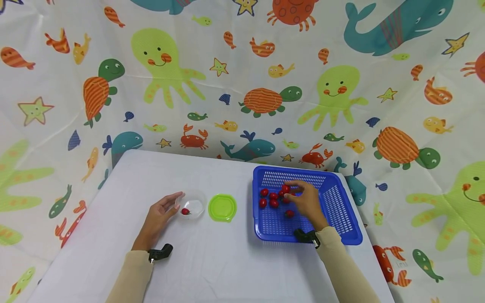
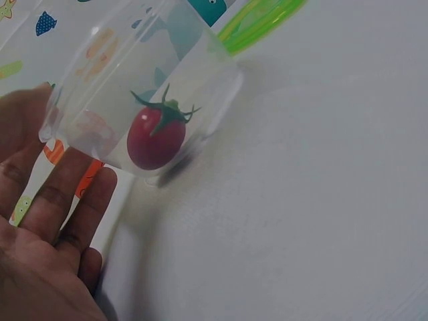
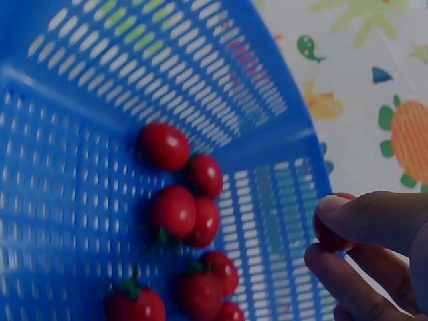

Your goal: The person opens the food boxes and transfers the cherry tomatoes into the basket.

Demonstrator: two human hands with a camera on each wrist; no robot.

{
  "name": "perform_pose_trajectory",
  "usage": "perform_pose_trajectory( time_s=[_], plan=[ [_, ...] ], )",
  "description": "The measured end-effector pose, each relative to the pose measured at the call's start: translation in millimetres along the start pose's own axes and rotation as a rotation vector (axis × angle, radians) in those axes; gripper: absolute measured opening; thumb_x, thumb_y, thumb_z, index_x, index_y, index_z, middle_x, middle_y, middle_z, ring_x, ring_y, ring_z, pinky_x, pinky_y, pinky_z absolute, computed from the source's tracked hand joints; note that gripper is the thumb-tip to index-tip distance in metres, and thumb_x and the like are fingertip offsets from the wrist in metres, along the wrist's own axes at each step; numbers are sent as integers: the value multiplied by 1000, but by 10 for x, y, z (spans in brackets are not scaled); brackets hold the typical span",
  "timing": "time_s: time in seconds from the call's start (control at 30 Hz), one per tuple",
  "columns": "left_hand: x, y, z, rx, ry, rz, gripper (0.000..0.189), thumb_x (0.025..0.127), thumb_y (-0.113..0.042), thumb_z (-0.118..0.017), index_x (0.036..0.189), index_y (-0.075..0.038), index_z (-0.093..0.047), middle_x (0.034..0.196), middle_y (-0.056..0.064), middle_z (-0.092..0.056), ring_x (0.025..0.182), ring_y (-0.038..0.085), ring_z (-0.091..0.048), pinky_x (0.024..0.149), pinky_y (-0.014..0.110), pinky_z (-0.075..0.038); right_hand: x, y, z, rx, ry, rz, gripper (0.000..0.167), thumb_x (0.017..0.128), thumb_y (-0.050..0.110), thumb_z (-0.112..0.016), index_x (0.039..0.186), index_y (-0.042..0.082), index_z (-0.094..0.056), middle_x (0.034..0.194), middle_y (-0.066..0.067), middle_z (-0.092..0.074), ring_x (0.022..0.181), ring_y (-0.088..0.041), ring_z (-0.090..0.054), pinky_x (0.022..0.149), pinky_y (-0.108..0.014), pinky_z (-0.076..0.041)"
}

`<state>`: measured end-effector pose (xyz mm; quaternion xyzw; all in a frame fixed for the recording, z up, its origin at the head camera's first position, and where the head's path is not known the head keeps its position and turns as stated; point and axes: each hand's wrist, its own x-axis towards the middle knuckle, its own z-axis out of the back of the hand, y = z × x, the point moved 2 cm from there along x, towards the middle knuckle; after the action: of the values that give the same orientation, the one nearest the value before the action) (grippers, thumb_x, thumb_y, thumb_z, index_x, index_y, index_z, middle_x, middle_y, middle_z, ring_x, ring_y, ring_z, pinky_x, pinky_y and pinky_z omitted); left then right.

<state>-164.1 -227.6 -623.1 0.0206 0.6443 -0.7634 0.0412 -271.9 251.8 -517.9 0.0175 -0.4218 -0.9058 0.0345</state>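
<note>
My left hand (image 1: 161, 212) is at the left side of a clear plastic container (image 1: 197, 198), thumb and forefinger holding its rim. Inside it lies one cherry tomato (image 2: 156, 139) with a green stem. My right hand (image 1: 306, 201) is over the blue basket (image 1: 278, 231). Its thumb and fingers pinch a cherry tomato (image 3: 329, 231), raised above the others in the right wrist view. Several more cherry tomatoes (image 3: 172, 212) lie on the basket floor, some with green stems.
A bright green lid (image 1: 222, 207) lies flat on the white table (image 1: 223, 265), between the container and the basket. Behind the table hangs a curtain (image 1: 235, 50) printed with sea animals. Dark wrist cameras are strapped to both wrists.
</note>
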Motion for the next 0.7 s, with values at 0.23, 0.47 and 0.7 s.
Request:
perform_pose_trajectory(
  time_s=[0.23, 0.47, 0.7],
  plan=[
    [-5, 2, 6, 2, 3, 0, 54, 107, -33, -66, 157, -20, -52, 164, 6, -52, 157, 9, -40, 123, 13, -33, 79, -180, 83, -37, 18, -40, 38, 94, 6, -81, 131, 13, -76, 136, -14, -73, 120, -39, -72, 98, -56, -62],
    [-3, 1, -3, -3, -3, 11, 54, 106, -35, -67, 156, -20, -53, 164, 5, -53, 156, 9, -40, 117, 7, -33, 171, -339, 161, -66, 25, -69, 37, 93, 5, -81, 129, 14, -77, 136, -17, -72, 117, -39, -73, 98, -54, -62],
    [-5, -8, -1, 3, 2, 14, 55, 107, -35, -66, 157, -19, -51, 165, 6, -51, 157, 9, -39, 125, 16, -32, 249, -465, 212, -85, 42, -130, 36, 93, 3, -80, 128, 12, -78, 136, -20, -71, 114, -39, -74, 101, -57, -60]
  ],
)
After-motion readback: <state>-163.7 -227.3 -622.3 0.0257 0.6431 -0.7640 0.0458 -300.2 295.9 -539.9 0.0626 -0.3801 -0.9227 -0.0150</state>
